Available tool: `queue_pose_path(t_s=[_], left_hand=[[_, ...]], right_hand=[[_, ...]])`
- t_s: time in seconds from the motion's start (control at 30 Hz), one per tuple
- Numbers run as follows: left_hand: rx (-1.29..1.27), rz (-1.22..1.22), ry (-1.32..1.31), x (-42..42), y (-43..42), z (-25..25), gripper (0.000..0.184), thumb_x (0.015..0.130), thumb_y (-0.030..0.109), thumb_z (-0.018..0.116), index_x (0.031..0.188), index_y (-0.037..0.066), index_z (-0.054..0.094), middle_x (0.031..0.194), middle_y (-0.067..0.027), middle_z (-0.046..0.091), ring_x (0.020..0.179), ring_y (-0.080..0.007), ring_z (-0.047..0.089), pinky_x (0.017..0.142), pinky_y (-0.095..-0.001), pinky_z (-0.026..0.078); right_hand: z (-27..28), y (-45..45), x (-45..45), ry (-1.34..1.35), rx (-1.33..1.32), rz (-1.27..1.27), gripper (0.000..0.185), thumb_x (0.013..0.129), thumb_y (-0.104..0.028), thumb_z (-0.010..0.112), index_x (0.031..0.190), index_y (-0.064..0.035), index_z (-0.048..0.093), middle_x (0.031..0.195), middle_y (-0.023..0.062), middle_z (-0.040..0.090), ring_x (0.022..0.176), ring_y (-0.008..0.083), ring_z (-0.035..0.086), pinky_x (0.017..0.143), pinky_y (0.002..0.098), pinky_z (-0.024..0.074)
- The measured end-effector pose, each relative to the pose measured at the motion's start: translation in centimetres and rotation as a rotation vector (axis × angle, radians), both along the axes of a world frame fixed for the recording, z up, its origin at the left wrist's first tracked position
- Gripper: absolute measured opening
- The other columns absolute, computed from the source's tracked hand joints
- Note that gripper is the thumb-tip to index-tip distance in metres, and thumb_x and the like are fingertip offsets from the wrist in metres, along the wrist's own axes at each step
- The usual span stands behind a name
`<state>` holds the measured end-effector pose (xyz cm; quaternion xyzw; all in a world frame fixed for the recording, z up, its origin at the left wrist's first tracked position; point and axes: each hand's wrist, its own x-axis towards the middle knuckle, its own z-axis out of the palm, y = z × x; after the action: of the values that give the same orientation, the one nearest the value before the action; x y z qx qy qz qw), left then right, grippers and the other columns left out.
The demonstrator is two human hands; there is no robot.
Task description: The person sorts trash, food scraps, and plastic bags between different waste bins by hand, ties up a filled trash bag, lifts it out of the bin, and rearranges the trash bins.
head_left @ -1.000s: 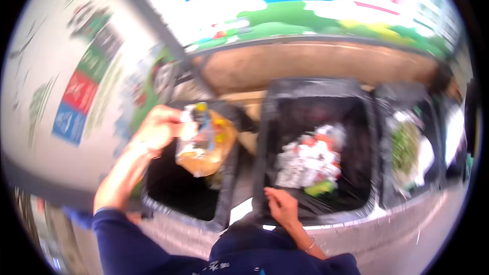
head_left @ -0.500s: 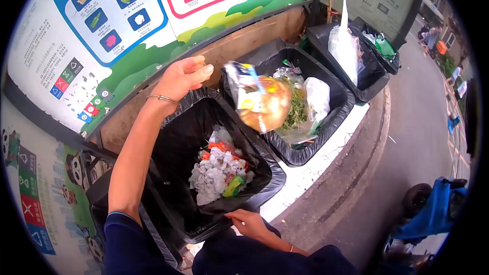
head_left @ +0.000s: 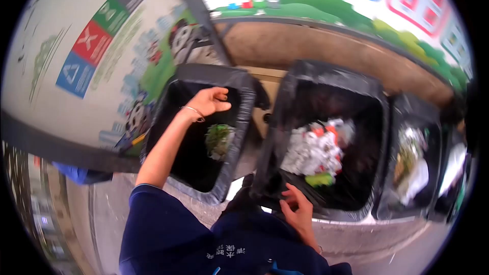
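My left hand hangs empty over the leftmost black-lined bin, thumb and fingers apart. Low in that bin lies a clump of green plant matter. Beside the front left edge of the middle bin, my right hand is half curled with its fingers apart, and nothing shows in it. Crumpled white and orange waste and a green-yellow wrapper sit in the middle bin. The bin to its right contains yellowish-green waste and a white bag.
Another bin with white material stands at the far right. Behind the bins runs a brown wall under printed panels. A sign board slants along the left. A cardboard-coloured box is between the first two bins.
The view has swung left. The plastic bag with yellow-brown contents, in the air by my left hand before, has left the air. My left hand is now above the leftmost bin; my right fingers have spread.
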<state>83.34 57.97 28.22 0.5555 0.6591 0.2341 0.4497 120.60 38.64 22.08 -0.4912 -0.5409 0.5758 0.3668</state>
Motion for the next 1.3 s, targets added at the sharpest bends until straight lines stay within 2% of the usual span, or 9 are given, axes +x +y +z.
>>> queue_pose_path(t_s=[0.1,0.23,0.37,0.53,0.63,0.7,0.83,0.93,1.3], left_hand=[[-0.151,0.164,0.147,-10.3,-2.5,-10.0,0.074,0.069,0.020,0.081,0.130,-0.004,0.045,0.125,-0.0208,0.055,0.117,-0.0276,0.053,0.098,-0.0362,0.042],[-0.474,0.029,0.406,-17.6,-5.4,-23.7,0.110,0.056,0.043,0.086,0.138,-0.006,0.031,0.136,-0.0238,0.044,0.126,-0.0346,0.043,0.104,-0.0403,0.036],[-0.764,-0.056,0.423,-20.1,-6.3,-36.2,0.120,0.056,0.044,0.086,0.145,0.003,0.017,0.147,-0.0171,0.029,0.133,-0.0327,0.032,0.106,-0.0420,0.033],[-0.756,-0.140,0.630,-21.5,-2.6,-43.2,0.130,0.055,0.047,0.085,0.148,0.011,0.003,0.153,-0.0086,0.017,0.140,-0.0265,0.018,0.109,-0.0425,0.028],[-0.638,-0.109,0.781,-23.7,0.4,-48.4,0.131,0.055,0.049,0.085,0.148,0.009,0.001,0.152,-0.0076,0.017,0.140,-0.0259,0.019,0.108,-0.0419,0.029],[-0.765,-0.160,0.700,-25.2,1.9,-51.5,0.128,0.056,0.050,0.084,0.147,0.008,0.005,0.151,-0.0087,0.021,0.139,-0.0262,0.021,0.108,-0.0415,0.031],[-0.980,-0.256,0.547,-26.9,2.2,-58.0,0.122,0.054,0.053,0.084,0.144,0.006,0.016,0.146,-0.0115,0.029,0.136,-0.0273,0.028,0.106,-0.0418,0.033],[-0.898,-0.299,0.455,-27.0,-0.8,-60.1,0.118,0.050,0.056,0.084,0.140,0.003,0.028,0.144,-0.0140,0.033,0.132,-0.0290,0.034,0.104,-0.0428,0.034],[-0.779,-0.038,0.571,-14.6,-7.8,-55.5,0.135,0.049,0.058,0.083,0.145,-0.002,0.010,0.152,-0.0234,0.001,0.141,-0.0393,0.001,0.111,-0.0477,0.018]], right_hand=[[1.5,2.5,-6.9,0.012,0.044,0.094,0.054,0.073,0.002,0.069,0.125,-0.0022,0.053,0.101,0.0115,0.064,0.072,0.0125,0.063,0.063,0.0242,0.0512],[-0.4,5.0,-16.7,-0.205,0.250,0.191,0.059,0.068,-0.007,0.074,0.122,-0.0001,0.053,0.111,0.0181,0.058,0.098,0.0294,0.059,0.083,0.0348,0.0477],[-3.0,6.1,-23.3,-0.460,0.351,0.145,0.062,0.064,-0.010,0.074,0.121,0.0025,0.052,0.115,0.0186,0.056,0.109,0.0356,0.052,0.094,0.0406,0.0416],[-5.8,6.4,-27.7,-0.875,0.368,0.087,0.062,0.064,-0.025,0.074,0.116,0.0049,0.056,0.118,0.0172,0.055,0.119,0.0380,0.041,0.101,0.0456,0.0310],[-6.4,6.1,-28.2,-0.956,0.354,-0.004,0.049,0.066,-0.016,0.069,0.111,0.0013,0.060,0.114,0.0157,0.057,0.120,0.0384,0.041,0.102,0.0480,0.0311],[-5.6,7.0,-28.4,-1.051,0.405,0.069,0.035,0.073,-0.010,0.070,0.106,-0.0007,0.063,0.104,0.0159,0.063,0.103,0.0338,0.056,0.091,0.0444,0.0429],[-6.9,5.6,-27.6,-1.117,0.393,0.097,0.043,0.072,-0.020,0.071,0.110,-0.0026,0.061,0.111,0.0156,0.060,0.109,0.0363,0.049,0.099,0.0493,0.0342],[-6.4,6.2,-28.1,-1.193,0.374,0.124,0.041,0.072,-0.022,0.071,0.108,-0.0030,0.063,0.108,0.0147,0.060,0.106,0.0342,0.051,0.099,0.0490,0.0336],[-6.7,7.5,-29.6,-1.257,0.366,0.071,0.029,0.069,-0.017,0.071,0.096,-0.0071,0.066,0.098,0.0130,0.063,0.093,0.0288,0.058,0.098,0.0510,0.0343]])
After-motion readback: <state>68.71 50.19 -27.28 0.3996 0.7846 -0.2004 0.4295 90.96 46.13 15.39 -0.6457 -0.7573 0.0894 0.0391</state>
